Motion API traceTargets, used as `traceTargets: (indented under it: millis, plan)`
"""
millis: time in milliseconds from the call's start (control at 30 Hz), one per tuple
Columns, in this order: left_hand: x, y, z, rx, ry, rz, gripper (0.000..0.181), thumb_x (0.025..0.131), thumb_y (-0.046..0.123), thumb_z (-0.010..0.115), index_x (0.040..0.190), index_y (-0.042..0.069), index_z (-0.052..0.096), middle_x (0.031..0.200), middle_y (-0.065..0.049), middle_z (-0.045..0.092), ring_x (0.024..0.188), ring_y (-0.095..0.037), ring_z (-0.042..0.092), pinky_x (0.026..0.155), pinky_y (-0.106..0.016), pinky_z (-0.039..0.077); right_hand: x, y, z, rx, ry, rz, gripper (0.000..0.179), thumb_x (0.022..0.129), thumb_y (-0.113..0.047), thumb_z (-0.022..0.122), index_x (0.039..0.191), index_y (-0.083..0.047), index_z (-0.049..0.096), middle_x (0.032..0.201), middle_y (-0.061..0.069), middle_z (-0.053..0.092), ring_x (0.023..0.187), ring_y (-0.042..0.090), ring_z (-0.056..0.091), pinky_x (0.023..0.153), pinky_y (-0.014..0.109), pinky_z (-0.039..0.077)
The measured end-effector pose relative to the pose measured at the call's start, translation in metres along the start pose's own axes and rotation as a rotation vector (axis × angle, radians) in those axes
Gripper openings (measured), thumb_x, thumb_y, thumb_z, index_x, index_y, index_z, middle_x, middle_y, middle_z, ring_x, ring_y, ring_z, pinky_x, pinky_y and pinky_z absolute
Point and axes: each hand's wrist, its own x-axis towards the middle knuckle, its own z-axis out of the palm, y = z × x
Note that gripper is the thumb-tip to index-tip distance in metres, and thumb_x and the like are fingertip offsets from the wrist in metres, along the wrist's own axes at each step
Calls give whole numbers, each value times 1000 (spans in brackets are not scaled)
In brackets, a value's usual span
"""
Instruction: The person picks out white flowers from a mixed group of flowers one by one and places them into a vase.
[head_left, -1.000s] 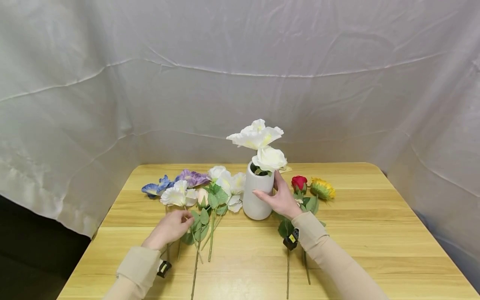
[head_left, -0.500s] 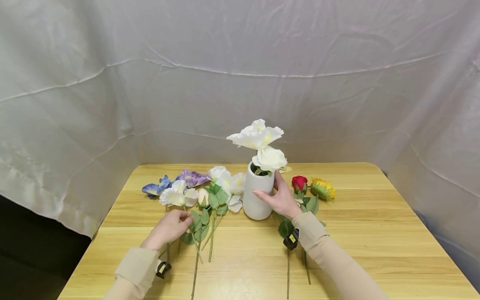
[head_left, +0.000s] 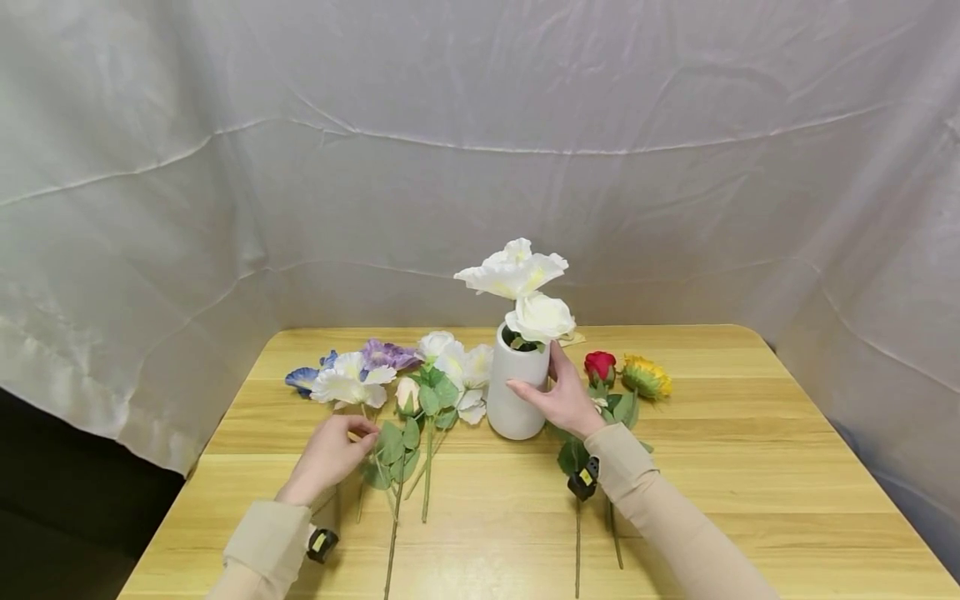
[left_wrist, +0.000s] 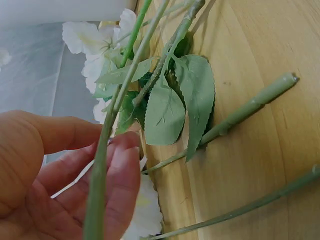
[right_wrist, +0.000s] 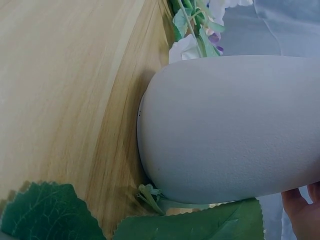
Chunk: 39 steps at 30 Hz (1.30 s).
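Note:
My left hand (head_left: 330, 454) pinches the green stem (left_wrist: 102, 160) of a white, broad-petalled artificial flower (head_left: 348, 382) between thumb and fingers, low over the left side of the table. Its bloom overlaps a blue flower (head_left: 302, 380) and a purple one (head_left: 390, 355) behind. At the table's middle, my right hand (head_left: 566, 402) grips an upright white vase (head_left: 513, 396), thumb across the front and fingers round the right side. A tall white flower (head_left: 512, 268) and a white rose (head_left: 542, 317) stand in the vase. In the right wrist view the vase's base (right_wrist: 165, 130) is against the wood.
A cream rosebud (head_left: 407, 396) and more white flowers (head_left: 468, 371) lie between my left hand and the vase, stems pointing toward me. Right of the vase lie a red rose (head_left: 600, 367) and a yellow sunflower (head_left: 647, 377). Grey cloth (head_left: 480, 200) surrounds the table (head_left: 735, 467).
My left hand has shifted slightly left, and the white flower has moved left and up with it, covering more of the blue flower. My right hand and the vase have stayed put.

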Motion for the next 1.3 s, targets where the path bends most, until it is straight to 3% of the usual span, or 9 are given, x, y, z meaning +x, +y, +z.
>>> traceTargets:
  millis: [133, 367, 633, 867, 1000, 1167, 1300]
  plan:
    - [2, -1, 0, -36, 18, -7, 16, 92, 6, 66, 105, -1, 72, 95, -12, 74, 63, -14, 62, 52, -22, 51, 0, -1, 0, 2, 1, 4, 70, 88, -10, 77, 146, -11, 39, 142, 16, 54, 126, 38, 59, 107, 59, 48]
    - [5, -3, 1, -81, 100, -11, 12, 91, 4, 67, 103, 2, 71, 100, -13, 72, 71, -16, 65, 59, -21, 54, 0, -1, 1, 5, -4, 7, 70, 88, -11, 76, 147, -11, 39, 142, 17, 54, 125, 38, 59, 107, 59, 49]
    - [8, -4, -2, -232, 175, -27, 18, 89, 1, 71, 102, 0, 59, 101, -18, 72, 75, -15, 70, 66, -20, 59, 0, -2, 0, 9, -3, 7, 71, 88, -10, 77, 147, -11, 39, 143, 16, 53, 126, 38, 59, 107, 59, 48]
    - [10, -6, -5, -385, 184, -71, 36, 89, 3, 74, 121, -2, 57, 108, -20, 75, 84, -18, 76, 74, -23, 62, 1, 0, 0, 10, -2, 0, 70, 88, -11, 76, 147, -11, 38, 143, 16, 53, 126, 38, 59, 107, 59, 48]
    - [11, -6, -7, -451, 182, -84, 43, 90, 4, 73, 129, -4, 58, 108, -17, 76, 85, -13, 76, 79, -23, 62, 0, 0, 0, 8, 0, 6, 70, 88, -11, 77, 147, -11, 39, 143, 16, 53, 127, 38, 58, 108, 60, 48]
    - [10, -5, -9, -514, 183, -112, 44, 91, 6, 73, 131, -6, 59, 105, -10, 78, 82, -3, 74, 80, -18, 61, 0, 1, 0, 8, 0, 3, 70, 88, -11, 77, 147, -11, 39, 143, 16, 53, 127, 38, 58, 108, 60, 48]
    - [10, -2, -11, -517, 192, -126, 43, 91, 10, 74, 129, -6, 60, 107, -9, 77, 81, -2, 72, 78, -14, 59, 0, 0, 0, 11, 0, 3, 70, 88, -11, 77, 147, -11, 39, 143, 16, 53, 126, 38, 58, 107, 59, 48]
